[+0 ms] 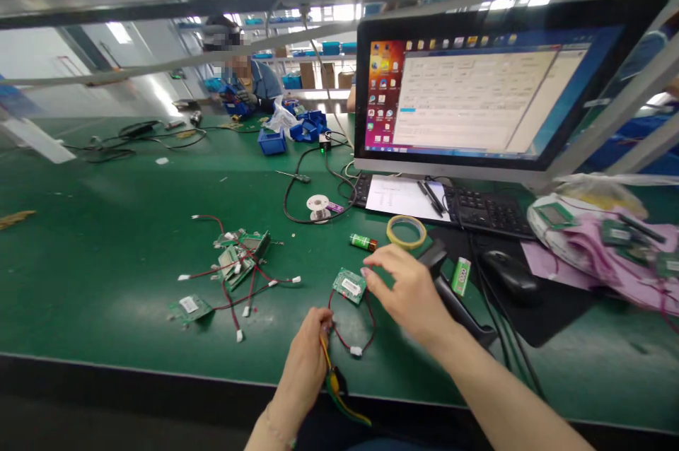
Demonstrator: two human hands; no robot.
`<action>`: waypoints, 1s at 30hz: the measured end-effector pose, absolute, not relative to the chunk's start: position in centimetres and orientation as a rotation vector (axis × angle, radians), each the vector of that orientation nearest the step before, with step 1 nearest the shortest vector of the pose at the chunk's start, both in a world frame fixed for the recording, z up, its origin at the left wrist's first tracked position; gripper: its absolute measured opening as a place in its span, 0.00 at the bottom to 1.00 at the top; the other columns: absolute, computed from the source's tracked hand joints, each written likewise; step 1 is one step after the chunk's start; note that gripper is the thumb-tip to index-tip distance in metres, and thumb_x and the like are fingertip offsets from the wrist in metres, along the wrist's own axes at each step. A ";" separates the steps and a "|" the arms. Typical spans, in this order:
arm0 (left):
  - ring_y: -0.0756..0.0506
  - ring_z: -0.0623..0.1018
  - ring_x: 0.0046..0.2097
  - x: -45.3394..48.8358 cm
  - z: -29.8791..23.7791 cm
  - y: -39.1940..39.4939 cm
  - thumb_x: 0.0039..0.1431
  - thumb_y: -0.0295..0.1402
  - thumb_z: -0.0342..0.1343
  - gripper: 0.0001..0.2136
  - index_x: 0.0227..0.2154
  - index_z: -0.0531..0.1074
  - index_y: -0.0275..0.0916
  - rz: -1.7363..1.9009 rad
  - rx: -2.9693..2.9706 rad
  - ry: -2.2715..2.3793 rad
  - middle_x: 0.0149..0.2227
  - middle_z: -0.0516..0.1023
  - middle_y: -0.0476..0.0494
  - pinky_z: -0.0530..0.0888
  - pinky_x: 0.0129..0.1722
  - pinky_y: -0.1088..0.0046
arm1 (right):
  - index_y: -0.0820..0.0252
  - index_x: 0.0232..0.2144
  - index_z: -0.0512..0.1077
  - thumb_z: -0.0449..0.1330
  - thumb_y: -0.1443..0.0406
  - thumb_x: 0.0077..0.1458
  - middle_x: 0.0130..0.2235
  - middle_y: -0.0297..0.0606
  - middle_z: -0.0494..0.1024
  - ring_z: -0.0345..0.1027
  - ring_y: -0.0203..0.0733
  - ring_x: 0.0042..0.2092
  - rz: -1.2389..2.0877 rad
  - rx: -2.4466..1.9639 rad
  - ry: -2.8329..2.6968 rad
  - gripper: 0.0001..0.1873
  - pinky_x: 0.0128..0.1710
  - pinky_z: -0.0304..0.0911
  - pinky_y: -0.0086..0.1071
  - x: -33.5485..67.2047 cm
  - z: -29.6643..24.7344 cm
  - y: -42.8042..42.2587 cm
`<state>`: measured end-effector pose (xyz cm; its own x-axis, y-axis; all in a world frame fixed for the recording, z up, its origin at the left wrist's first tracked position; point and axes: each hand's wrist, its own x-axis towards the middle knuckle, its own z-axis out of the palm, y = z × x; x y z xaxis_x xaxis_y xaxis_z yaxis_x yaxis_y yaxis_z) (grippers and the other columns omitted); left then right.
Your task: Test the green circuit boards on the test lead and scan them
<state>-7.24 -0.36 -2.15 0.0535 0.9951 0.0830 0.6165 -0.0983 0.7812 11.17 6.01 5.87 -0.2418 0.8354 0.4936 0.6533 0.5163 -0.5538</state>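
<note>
My right hand (pixel 406 288) reaches over the green bench, fingertips touching the edge of a small green circuit board (pixel 349 285) with a white label and red leads ending in a white plug (pixel 356 350). My left hand (pixel 306 359) is closed around a bundle of yellow, green and red wires (pixel 339 394) that hangs off the near edge. A black handheld scanner (pixel 450 295) lies just under my right wrist.
A pile of similar boards with red wires (pixel 238 260) lies to the left, one single board (pixel 189 307) nearer. Tape roll (pixel 406 231), two green batteries (pixel 363 242), solder spool (pixel 319 206), keyboard (pixel 477 207), mouse (pixel 510 274), monitor (pixel 488 94) stand right. Another person (pixel 241 80) works at the far end.
</note>
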 end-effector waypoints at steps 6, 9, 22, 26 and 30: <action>0.49 0.76 0.40 -9.3 -2.1 -0.2 0.58 0.28 0.40 0.07 0.36 0.62 0.40 0.895 1.627 1.594 0.40 0.75 0.42 0.73 0.42 0.67 | 0.72 0.38 0.69 0.63 0.53 0.42 0.38 0.53 0.70 0.62 0.54 0.43 0.203 -1.702 -2.440 0.27 0.42 0.57 0.45 6.9 2.5 7.0; 0.47 0.75 0.44 -10.1 -1.9 0.1 0.58 0.26 0.43 0.07 0.30 0.66 0.40 1.036 1.812 1.596 0.46 0.72 0.41 0.73 0.44 0.67 | 0.67 0.38 0.71 0.66 0.58 0.40 0.36 0.50 0.71 0.63 0.53 0.42 0.297 -1.577 -2.582 0.24 0.40 0.57 0.43 7.1 2.3 8.0; 0.53 0.71 0.32 -8.5 -1.8 0.1 0.57 0.24 0.47 0.12 0.40 0.71 0.41 1.192 2.126 1.683 0.32 0.65 0.48 0.72 0.30 0.79 | 0.60 0.52 0.61 0.62 0.68 0.43 0.49 0.47 0.66 0.61 0.49 0.49 0.471 -1.447 -2.457 0.31 0.47 0.58 0.41 9.9 3.6 5.3; 0.52 0.74 0.33 -8.2 -1.5 -0.3 0.54 0.25 0.52 0.06 0.33 0.70 0.39 1.357 1.960 1.558 0.30 0.72 0.49 0.73 0.32 0.79 | 0.69 0.50 0.62 0.65 0.61 0.40 0.45 0.51 0.68 0.61 0.54 0.46 0.276 -1.745 -2.249 0.35 0.45 0.59 0.45 7.6 1.8 2.3; 0.51 0.76 0.35 -7.7 -1.3 -0.5 0.52 0.23 0.54 0.05 0.25 0.69 0.39 1.432 1.957 1.487 0.33 0.75 0.47 0.75 0.35 0.77 | 0.73 0.51 0.60 0.64 0.59 0.42 0.42 0.51 0.70 0.61 0.53 0.44 0.202 -1.765 -2.198 0.36 0.43 0.58 0.44 6.5 -0.2 1.9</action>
